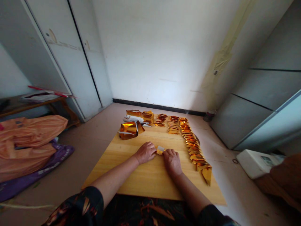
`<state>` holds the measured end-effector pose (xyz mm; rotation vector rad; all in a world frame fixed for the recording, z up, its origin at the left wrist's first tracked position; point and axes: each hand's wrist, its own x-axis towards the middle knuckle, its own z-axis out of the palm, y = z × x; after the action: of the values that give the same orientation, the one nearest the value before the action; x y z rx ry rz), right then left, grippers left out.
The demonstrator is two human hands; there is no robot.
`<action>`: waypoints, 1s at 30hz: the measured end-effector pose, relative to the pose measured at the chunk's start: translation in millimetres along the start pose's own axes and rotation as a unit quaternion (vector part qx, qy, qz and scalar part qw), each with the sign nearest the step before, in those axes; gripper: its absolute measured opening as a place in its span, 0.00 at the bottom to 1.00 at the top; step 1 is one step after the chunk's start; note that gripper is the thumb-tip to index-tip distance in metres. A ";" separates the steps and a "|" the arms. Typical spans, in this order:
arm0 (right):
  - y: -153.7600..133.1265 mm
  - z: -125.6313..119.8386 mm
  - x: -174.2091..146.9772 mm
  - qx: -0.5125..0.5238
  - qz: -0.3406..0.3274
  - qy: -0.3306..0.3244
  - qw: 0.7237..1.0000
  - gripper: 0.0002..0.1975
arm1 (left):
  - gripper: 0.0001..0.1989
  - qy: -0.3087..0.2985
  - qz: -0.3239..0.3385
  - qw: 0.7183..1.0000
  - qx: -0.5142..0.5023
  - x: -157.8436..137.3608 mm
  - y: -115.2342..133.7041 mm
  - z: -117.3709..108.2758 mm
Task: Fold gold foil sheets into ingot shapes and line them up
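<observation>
A small piece of gold foil paper (160, 150), partly folded with a pale patch showing, lies between my hands above the middle of the wooden board (134, 179). My left hand (145, 153) is closed at its left end, fingers bent. My right hand (172, 161) is closed at its right end, with the thumb hidden. To the right, a long row of folded gold foil pieces (192, 144) curves along the board's edge. Two shorter groups of folded foil, one nearer the middle (161, 120) and one beside the row (173, 125), lie at the far side.
Loose gold foil sheets (128, 129) and a white wrapped bundle (134, 119) sit at the board's far left. An orange bag (30, 135) lies on a purple one (58, 157) on the floor at left. A white box (255, 161) stands right, near a grey cabinet (249, 103).
</observation>
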<state>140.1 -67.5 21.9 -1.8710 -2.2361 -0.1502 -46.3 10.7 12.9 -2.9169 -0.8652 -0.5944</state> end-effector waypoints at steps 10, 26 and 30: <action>5.8 7.7 8.1 0.078 0.046 0.015 0.996 0.12 | 0.09 0.015 -0.089 0.992 -0.084 7.2 -0.2 6.5; 1.8 -2.0 13.0 0.038 0.097 -0.028 0.994 0.11 | 0.15 0.058 -0.099 0.983 -0.145 12.0 -5.3 18.3; 1.3 -2.2 13.2 0.045 0.104 -0.028 0.993 0.12 | 0.12 0.047 -0.155 0.976 -0.148 13.3 0.2 12.5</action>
<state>139.4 -55.1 27.1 -2.0675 -2.0274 0.0372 -31.5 19.2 6.4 -2.9912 -1.3398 -0.9505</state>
